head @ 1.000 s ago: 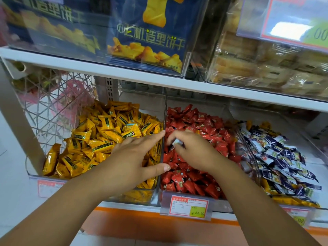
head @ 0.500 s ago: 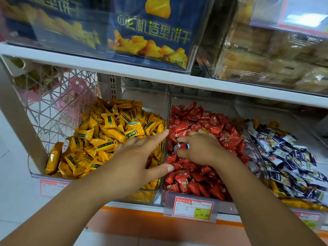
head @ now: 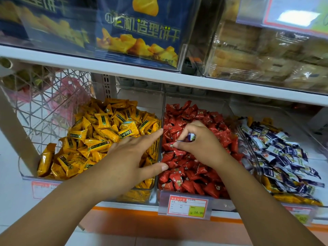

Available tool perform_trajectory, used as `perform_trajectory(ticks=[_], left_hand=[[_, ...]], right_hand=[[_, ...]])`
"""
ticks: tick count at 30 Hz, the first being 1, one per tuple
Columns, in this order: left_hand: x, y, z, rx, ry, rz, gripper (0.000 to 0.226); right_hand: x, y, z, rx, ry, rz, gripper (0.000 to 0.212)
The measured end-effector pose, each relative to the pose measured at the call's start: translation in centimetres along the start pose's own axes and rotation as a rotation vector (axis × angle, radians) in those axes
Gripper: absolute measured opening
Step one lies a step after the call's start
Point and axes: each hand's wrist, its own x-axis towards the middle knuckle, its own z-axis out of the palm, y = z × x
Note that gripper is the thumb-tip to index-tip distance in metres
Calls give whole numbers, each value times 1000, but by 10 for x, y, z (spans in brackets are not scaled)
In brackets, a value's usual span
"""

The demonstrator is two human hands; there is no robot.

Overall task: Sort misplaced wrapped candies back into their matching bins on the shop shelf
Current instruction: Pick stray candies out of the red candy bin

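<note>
White shelving (head: 124,71) carries three clear bins side by side, with a wire basket (head: 44,103) at the far left. The left bin (head: 147,102) is heaped with yellow candies (head: 99,135). The left hand (head: 131,157) lies over its right side with fingers straight and spread, gripping nothing, and the thumb reaches across the divider toward the middle bin (head: 204,102).

That middle bin holds red candies (head: 191,180), and the right hand (head: 202,144) is down among them, thumb and curled fingers pinching a stray blue-and-white candy (head: 192,136). Only a small patch of its wrapper shows between the fingers. A price tag (head: 188,206) hangs on the near edge below. The right bin (head: 257,109) holds the matching blue-and-white candies (head: 280,153), so the stray likely belongs there.

The piece looks very light, with a thin, glossy film wrapper that is probably slick and crinkly (the sweet inside gives it some body). A pinch across the filled middle seems safest, since the flat sealed ends could slide out of the fingers. Loose red pieces lie touching all around it, so a clean upward lift should keep neighbours from being dragged along.
</note>
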Motion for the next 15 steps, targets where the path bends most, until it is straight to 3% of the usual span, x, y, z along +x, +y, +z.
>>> perform_trajectory(ticks=[8,15], left_hand=[[2,0,0,4,-3,-13,76],[2,-2,1,-33,103,43,81]], right_hand=[[-21,-17,-22,189,-10,42,25],[-33,-21,-51,-73,227,-46,7]])
